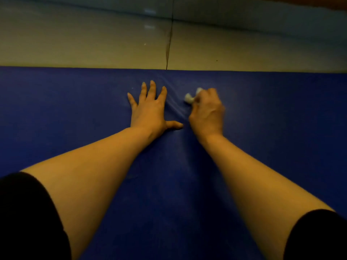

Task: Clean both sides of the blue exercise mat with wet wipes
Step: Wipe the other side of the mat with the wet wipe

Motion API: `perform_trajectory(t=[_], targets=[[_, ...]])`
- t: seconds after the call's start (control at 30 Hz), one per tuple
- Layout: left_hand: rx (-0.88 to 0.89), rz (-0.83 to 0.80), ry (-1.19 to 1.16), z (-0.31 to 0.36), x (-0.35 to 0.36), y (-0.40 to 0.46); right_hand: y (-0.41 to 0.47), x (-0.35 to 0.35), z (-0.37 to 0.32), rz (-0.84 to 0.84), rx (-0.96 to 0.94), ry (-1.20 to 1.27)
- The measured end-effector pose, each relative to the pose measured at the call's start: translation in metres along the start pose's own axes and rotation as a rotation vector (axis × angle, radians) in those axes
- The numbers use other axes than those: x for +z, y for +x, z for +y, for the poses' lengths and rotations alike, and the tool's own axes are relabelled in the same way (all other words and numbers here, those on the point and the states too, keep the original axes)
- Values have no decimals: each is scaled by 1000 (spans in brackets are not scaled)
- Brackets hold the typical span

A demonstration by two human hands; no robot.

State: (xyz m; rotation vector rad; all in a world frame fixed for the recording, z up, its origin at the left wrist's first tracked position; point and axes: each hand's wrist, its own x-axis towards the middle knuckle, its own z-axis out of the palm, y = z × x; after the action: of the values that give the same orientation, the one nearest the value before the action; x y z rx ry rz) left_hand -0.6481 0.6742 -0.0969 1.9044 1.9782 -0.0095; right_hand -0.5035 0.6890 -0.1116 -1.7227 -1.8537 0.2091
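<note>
Mat (75,119) lies flat on the tiled floor (93,44), filling the lower frame. Left hand (150,111) presses it, palm down, fingers spread. Just beside it, right hand (206,113) grips a wadded white wipe (190,97) against the creased mat.

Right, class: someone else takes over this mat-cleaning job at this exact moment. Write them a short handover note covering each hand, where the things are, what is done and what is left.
Left hand: flat on the blue mat, fingers spread, holding it down.
Right hand: grips a bunched white wet wipe against the mat, beside the left hand; the mat is rippled between them.
Mat: spread on the tiled floor, far edge just beyond the hands.
Done: cannot be told; no wet or clean patch shows in this dim light.
Left: finish wiping this side, then flip the mat and wipe the other. No wipe pack is in view.
</note>
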Motion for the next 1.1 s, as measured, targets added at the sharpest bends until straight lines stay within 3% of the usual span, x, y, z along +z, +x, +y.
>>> perform_trajectory(t=[0.07, 0.13, 0.3, 0.37, 0.5, 0.73, 0.87, 0.97, 1.1], targets=[[45, 43, -11, 1, 7, -14, -16, 3, -13, -130, -134, 37], [112, 29, -8, -1, 13, -33, -18, -8, -3, -129, -175, 15], [198, -177, 82, -13, 13, -79, -17, -29, 32, 5, 103, -148], [163, -254, 122, -10, 12, -91, -36, -22, 14, -1, -15, -54], [106, -316, 117, 3, 10, -96, -73, -17, -7, -205, -241, 28], [69, -340, 103, 8, 11, -93, -59, -46, 30, -8, 150, -145], [68, -311, 84, 7, 12, -93, -96, -27, -19, -131, -106, 13], [67, -315, 76, 7, 11, -94, -96, -32, -13, -250, -209, 47], [51, -332, 73, 7, 11, -93, -74, -55, 46, -14, 29, -78]])
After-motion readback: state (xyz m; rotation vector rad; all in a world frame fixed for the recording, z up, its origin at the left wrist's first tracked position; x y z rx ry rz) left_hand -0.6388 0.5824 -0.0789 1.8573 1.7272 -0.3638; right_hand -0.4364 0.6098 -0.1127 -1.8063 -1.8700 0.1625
